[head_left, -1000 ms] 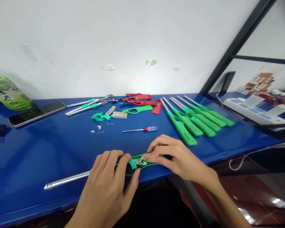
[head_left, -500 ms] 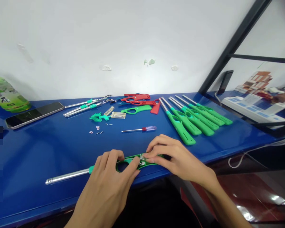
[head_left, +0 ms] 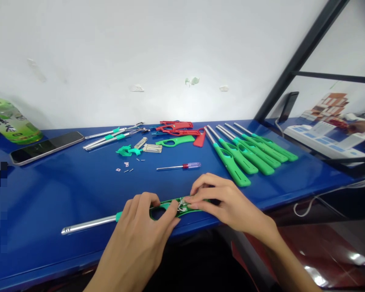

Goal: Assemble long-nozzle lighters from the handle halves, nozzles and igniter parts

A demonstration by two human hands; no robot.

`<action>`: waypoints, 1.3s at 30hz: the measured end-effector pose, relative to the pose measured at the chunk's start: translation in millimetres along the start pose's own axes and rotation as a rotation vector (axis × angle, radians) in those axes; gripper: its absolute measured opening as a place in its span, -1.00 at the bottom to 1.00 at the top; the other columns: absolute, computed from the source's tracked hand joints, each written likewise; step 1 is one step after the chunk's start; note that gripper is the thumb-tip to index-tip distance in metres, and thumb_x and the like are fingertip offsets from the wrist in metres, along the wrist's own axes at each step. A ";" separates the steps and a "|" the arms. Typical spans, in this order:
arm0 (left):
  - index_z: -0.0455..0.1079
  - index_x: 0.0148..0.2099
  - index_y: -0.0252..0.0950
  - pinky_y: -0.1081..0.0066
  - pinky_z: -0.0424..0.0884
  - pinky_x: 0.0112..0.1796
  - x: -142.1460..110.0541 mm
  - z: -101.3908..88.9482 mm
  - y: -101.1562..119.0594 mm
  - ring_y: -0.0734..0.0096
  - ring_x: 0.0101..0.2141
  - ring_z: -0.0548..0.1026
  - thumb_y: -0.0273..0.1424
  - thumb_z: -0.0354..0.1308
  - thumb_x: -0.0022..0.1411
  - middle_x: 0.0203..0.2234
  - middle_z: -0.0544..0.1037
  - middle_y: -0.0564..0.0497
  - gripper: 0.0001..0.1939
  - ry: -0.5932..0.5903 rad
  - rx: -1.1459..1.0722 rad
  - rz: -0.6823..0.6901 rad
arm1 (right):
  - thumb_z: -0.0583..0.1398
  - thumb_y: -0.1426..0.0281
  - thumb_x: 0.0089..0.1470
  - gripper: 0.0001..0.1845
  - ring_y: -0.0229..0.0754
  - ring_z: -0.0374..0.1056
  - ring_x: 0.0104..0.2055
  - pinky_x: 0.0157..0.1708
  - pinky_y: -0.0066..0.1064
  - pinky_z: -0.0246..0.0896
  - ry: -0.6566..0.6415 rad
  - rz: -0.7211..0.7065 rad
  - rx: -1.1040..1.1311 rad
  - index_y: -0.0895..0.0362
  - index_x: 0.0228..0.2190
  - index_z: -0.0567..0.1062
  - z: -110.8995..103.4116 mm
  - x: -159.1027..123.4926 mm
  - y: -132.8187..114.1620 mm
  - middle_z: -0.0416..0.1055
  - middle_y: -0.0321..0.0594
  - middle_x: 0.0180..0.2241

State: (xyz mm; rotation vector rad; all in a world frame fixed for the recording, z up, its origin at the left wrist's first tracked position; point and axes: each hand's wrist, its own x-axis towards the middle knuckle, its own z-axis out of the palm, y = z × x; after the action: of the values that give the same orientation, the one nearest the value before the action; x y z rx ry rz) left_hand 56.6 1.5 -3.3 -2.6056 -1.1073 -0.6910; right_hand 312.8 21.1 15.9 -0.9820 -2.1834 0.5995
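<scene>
A long-necked gas lighter (head_left: 89, 224) lies at the table's front edge, its metal tube pointing left. The green handle is open, so thin white wire and small parts show inside. My left hand (head_left: 142, 227) is closed around the handle by the trigger hole, thumb pressing near the inner parts. With fingertips pinched together, my right hand (head_left: 222, 198) grips the handle's rear half at those inner parts; what exactly lies under the fingertips is hidden. Beyond the hands rests a screwdriver (head_left: 179, 166) with a clear purple-red handle.
Several closed green lighters (head_left: 231, 162) lie in a row at right. Behind are red handle shells (head_left: 182, 129), a green shell (head_left: 176, 140), clear fuel tanks (head_left: 152, 148), metal tubes (head_left: 109, 140) and tiny pins (head_left: 128, 170). A phone (head_left: 47, 148), bottle (head_left: 12, 121) and power strip (head_left: 325, 140) flank these.
The view has shifted very slightly. Both hands stay on the lighter; the left thumb and the right fingertips have moved only a little at the inner parts.
</scene>
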 end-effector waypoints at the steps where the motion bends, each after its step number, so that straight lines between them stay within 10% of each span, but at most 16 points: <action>1: 0.37 0.21 -0.25 0.08 0.47 -0.29 0.4 -0.1 0.0 0.10 -0.23 0.34 -0.41 0.07 0.50 -0.14 0.28 -0.16 -0.71 -0.003 -0.003 0.002 | 0.31 0.38 0.36 -0.86 -0.20 0.49 -0.10 -0.06 -0.38 0.36 0.008 -0.012 -0.004 0.00 -0.11 0.70 0.3 -0.3 0.2 0.55 -0.25 -0.13; 26: 0.47 0.11 -0.24 0.11 0.51 -0.11 6.3 -7.2 -1.5 0.08 -0.08 0.49 -0.44 0.06 0.46 -0.06 0.52 -0.19 -0.74 0.152 -0.070 -0.178 | 0.21 0.48 0.38 -0.85 -0.05 0.54 -0.15 -0.10 -0.15 0.42 0.392 -0.220 -0.369 0.03 -0.16 0.59 -3.2 15.9 -1.9 0.61 -0.16 -0.19; 31: 0.56 0.04 -0.27 -0.19 0.46 -0.11 33.2 -32.4 -46.7 -0.20 -0.08 0.52 -0.36 0.01 0.47 -0.10 0.57 -0.28 -0.69 0.083 0.290 -0.364 | 0.31 0.44 0.31 -0.56 0.15 0.44 0.18 0.14 0.08 0.36 -0.099 -0.097 -0.807 0.03 0.19 0.51 -40.7 84.8 6.3 0.54 -0.02 0.11; 34: 0.60 0.03 -0.21 -0.20 0.46 -0.20 23.3 -40.2 -84.0 -0.26 -0.18 0.57 -0.21 0.02 0.48 -0.17 0.60 -0.29 -0.64 0.050 0.465 -0.436 | 0.42 0.56 0.09 -0.51 0.27 0.47 0.12 0.04 0.07 0.43 -0.220 -0.058 -0.884 0.16 0.08 0.61 -55.1 127.8 19.5 0.56 0.13 0.07; 39: 0.63 0.04 -0.14 -0.01 0.48 -0.37 -17.2 -35.3 -114.9 -0.30 -0.20 0.60 -0.17 0.06 0.45 -0.17 0.63 -0.29 -0.64 -0.020 0.589 -0.374 | 0.30 0.30 0.36 -0.67 0.02 0.50 0.07 0.06 -0.03 0.48 -0.339 -0.052 -0.893 0.14 0.09 0.54 -48.0 168.6 47.1 0.51 -0.04 0.11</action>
State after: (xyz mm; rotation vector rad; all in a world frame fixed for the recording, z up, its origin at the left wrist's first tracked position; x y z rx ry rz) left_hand -48.7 56.6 21.3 -1.9356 -1.5442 -0.3281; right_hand 285.7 187.8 82.7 -1.3090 -2.8345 -0.3201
